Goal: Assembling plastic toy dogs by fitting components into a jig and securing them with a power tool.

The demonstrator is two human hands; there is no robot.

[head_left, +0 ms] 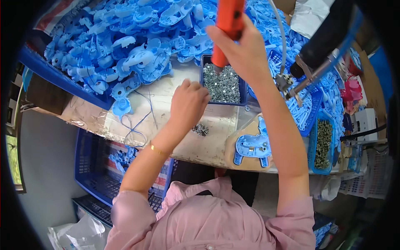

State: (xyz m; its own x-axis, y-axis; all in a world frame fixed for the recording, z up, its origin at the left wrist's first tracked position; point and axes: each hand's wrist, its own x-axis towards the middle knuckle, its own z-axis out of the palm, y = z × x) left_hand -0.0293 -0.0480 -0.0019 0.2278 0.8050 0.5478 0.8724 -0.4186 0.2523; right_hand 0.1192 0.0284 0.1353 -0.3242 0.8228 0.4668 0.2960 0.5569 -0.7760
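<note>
Presently, right hand (246, 52) grasps an orange tool (228, 25), nose down over a dark-blue tray (227, 103) of small metal pieces (223, 86); left hand (187, 102) curls by the tray's left edge, contents indeterminable; blue shell (251, 146) lies on a board (231, 157) on the near worktop (164, 89), blue parts (139, 58) heaped beyond.

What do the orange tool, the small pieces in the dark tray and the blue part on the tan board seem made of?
Orange tool: probably hard plastic with a satin finish; its body looks smooth and solidly coloured.
Small pieces: likely bright, silvery metal, judging by their scattered glints.
Blue part: looks like moulded plastic, slightly glossy, with soft highlights and shaped recesses.
</note>
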